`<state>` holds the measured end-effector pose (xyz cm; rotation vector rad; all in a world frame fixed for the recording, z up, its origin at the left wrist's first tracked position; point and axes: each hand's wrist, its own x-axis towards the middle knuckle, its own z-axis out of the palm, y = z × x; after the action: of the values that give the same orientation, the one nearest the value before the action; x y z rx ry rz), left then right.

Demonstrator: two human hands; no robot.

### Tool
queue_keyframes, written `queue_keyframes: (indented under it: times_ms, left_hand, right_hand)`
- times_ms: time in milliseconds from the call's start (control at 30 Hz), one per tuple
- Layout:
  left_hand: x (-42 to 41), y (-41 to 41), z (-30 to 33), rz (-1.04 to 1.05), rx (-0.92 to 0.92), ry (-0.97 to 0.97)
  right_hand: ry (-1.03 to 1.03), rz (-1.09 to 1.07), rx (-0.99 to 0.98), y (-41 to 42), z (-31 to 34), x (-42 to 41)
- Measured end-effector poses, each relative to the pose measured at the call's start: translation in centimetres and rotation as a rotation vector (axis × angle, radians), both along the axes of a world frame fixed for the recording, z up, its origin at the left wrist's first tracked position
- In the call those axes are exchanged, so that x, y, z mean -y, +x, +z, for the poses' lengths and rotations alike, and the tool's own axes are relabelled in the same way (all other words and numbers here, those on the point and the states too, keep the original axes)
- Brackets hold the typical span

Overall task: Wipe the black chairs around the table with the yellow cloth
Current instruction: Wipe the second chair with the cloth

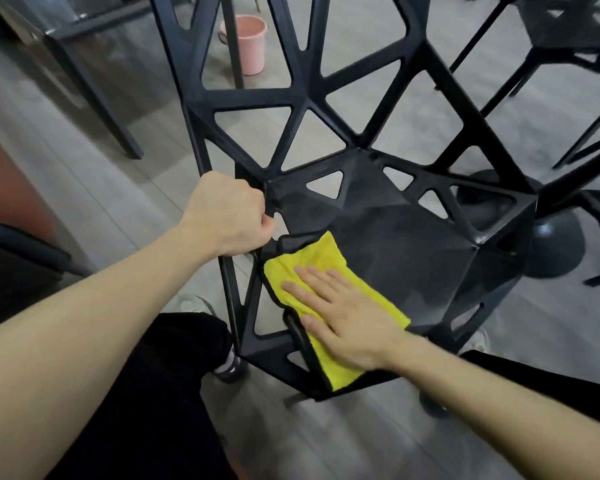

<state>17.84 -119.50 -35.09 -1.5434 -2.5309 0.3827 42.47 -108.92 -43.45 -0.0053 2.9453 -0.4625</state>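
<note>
Cloth [326,268] lies flat under right-hand fingers [312,285] — on chair seat [413,244].

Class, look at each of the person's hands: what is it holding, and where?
Left hand grips the black chair by its frame edge at the seat's corner. Right hand grips nothing; straight fingers press the yellow cloth flat.

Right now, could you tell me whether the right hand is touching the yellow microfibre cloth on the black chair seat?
Touching. The head view shows the right hand lying flat, fingers straight, pressing the yellow microfibre cloth onto the black chair seat.
</note>
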Motion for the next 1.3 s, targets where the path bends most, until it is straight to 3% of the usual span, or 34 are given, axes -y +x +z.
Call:
queue_keyframes:
  times_ms: [67,133,200,333,400,533,667,767,900,967,1067,1200,1300]
  left_hand:
    - [-0.1,0.0,0.0,-0.009,0.005,-0.004]
    - [-0.2,-0.1,0.1,-0.019,0.009,-0.001]
    - [-0.3,-0.2,0.1,-0.02,0.016,0.012]
    - [-0.2,0.2,0.7,0.009,0.043,-0.033]
    - [-0.2,0.5,0.7,0.021,0.018,-0.076]
    - [2.7,5.1,-2.0,-0.082,0.016,-0.173]
    - [4.2,8.2,-4.2,-0.073,0.073,-0.089]
    - [3.9,7.6,-4.3,-0.08,0.064,-0.028]
    - [4.1,7.3,-4.5,-0.101,0.035,-0.052]
    - [4.2,7.1,-4.6,-0.104,0.019,-0.067]
    - [4.2,7.2,-4.6,-0.089,0.005,-0.118]
    - [4.2,7.3,-4.4,-0.056,-0.003,-0.111]
    - [4.1,7.3,-4.4,-0.041,0.015,-0.089]
  right_hand:
    - [0.125,-0.038,0.015,-0.8,-0.5,-6.4]
    - [0.26,-0.301,0.112,-2.0,-0.5,-12.2]
    - [0.278,-0.481,0.163,-2.6,-0.8,-11.9]
    - [0.111,-0.338,0.03,-1.4,-1.1,2.0]
    - [0.063,-0.283,-0.042,0.1,-0.7,4.8]
    - [0.168,-0.098,0.017,3.6,0.0,-5.4]
    - [0.31,-0.395,0.133,5.6,0.8,-14.2]
    - [0.26,-0.53,0.1,3.4,0.1,-6.7]
    - [0.124,-0.442,-0.115,0.8,-1.5,6.8]
    - [0.09,-0.313,-0.124,1.9,-0.9,5.1]
    - [0.197,-0.213,-0.122,6.0,-0.6,-4.1]
    - [0.283,-0.58,0.041,7.8,0.6,-14.7]
    - [0.289,-0.686,0.023,5.9,0.0,-9.6]
